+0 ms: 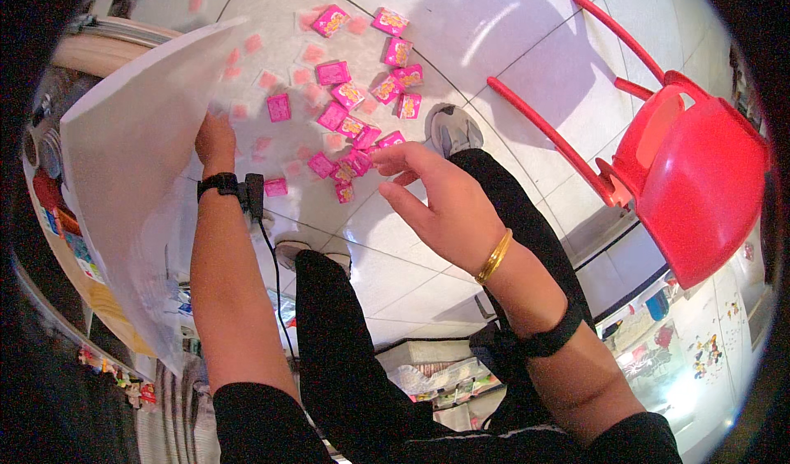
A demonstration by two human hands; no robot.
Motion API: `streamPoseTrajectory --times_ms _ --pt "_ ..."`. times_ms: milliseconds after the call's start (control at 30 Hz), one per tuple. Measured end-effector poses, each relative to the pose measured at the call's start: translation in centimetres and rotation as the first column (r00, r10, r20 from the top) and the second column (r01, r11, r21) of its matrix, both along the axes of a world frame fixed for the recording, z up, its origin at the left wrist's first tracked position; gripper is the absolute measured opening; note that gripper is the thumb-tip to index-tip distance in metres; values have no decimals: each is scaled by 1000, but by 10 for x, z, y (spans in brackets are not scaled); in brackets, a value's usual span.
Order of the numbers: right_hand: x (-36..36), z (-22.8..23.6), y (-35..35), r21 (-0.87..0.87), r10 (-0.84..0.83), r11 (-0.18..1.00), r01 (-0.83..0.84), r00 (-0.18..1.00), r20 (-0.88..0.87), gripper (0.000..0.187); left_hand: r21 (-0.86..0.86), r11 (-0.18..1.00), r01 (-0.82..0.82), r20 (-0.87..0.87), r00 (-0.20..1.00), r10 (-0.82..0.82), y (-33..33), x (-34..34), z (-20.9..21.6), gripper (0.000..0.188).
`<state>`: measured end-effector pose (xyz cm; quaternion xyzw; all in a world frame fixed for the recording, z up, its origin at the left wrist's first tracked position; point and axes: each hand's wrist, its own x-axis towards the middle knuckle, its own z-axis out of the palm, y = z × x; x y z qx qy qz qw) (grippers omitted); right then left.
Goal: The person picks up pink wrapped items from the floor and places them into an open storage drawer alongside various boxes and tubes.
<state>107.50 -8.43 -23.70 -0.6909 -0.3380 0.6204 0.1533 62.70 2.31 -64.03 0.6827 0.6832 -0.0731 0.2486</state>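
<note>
Cartons (348, 96), small, pink and box-shaped, strewn over pale floor tiles (510, 110), mostly between 10 and 12 o'clock of centre; some apart, others touching or overlapping, turned at varied angles. Interspersed, and thicker toward 11 o'clock: flat clear packets (313, 53) with pale pink contents.

Handling, by judgement: cartons probably light, of thin, fairly stiff card, smooth-faced and a little slippery, with corners liable to crush under a hard squeeze. Best taken across two opposite narrow sides, between thumb and fingertips, at gentle pressure. Packets probably lighter again, limp and slick; best pinched by one edge.

Right hand (444, 200), just off centre toward 2 o'clock: grip moderately wide, thumb parted from curved fingers, nothing visible between; fingertips next to the nearest cartons in the view, contact uncertain.

Left hand (216, 144), toward 10 o'clock: close against the inner side of a large white sheet (123, 135), bowed and standing on edge between 9 and 10 o'clock. Fingers dim and partly hidden; grip perhaps on the sheet, but impossible to tell whether wide or closed.

Also shown: grey shoe (453, 128) at 1 o'clock, beside the cartons; red chair (699, 192) near 3 o'clock, well apart from both hands.
</note>
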Motion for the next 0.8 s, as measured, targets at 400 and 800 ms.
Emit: streamPoseTrajectory --times_ms 400,800 --pt "-19 -10 13 4 18 1000 -18 1000 19 29 75 997 -12 -172 985 25 5 21 15 48" --pt "-75 13 11 -3 69 998 -69 998 6 33 -62 977 -204 -150 970 193 -18 21 89 28"
